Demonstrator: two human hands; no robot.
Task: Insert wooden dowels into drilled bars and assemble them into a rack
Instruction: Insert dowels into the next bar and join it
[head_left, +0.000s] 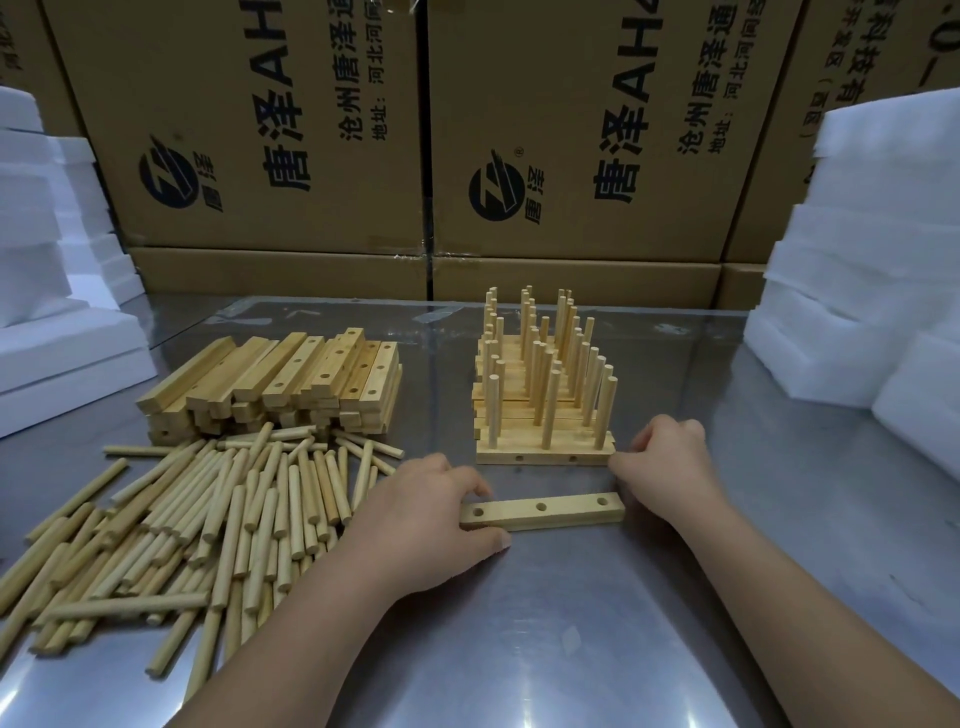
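Head cam has the whole bench, so here's how it looks to me. You've got one loose bar (558, 514) lying flat on the steel table (571, 623) right in front of you, long axis running left to right, right end a touch farther from you. It has three holes (541, 505), all facing up and all empty.

Your left hand (431, 512) pinches the bar's left end, thumb on the near edge and fingers on the far one. Your right hand (667, 457) is well apart from the left, fingers curled against the right end of the front row of the rack pile (545, 400). I can't tell if it's actually gripping anything or just nudging.

The bit that matters next, I reckon: the loose dowels (208, 519) are all off to your left, mostly pointing away from you, and the closest ones are just beside your left hand. So the left is the nearer one for grabbing a dowel.

Counts:
- one bar in hand
- three upright dowels in the front finished row, with several more rows behind it (too overlapped to count)
- dozens of loose dowels
- one heap of blank drilled bars (291, 384) behind the dowels, too jumbled to number
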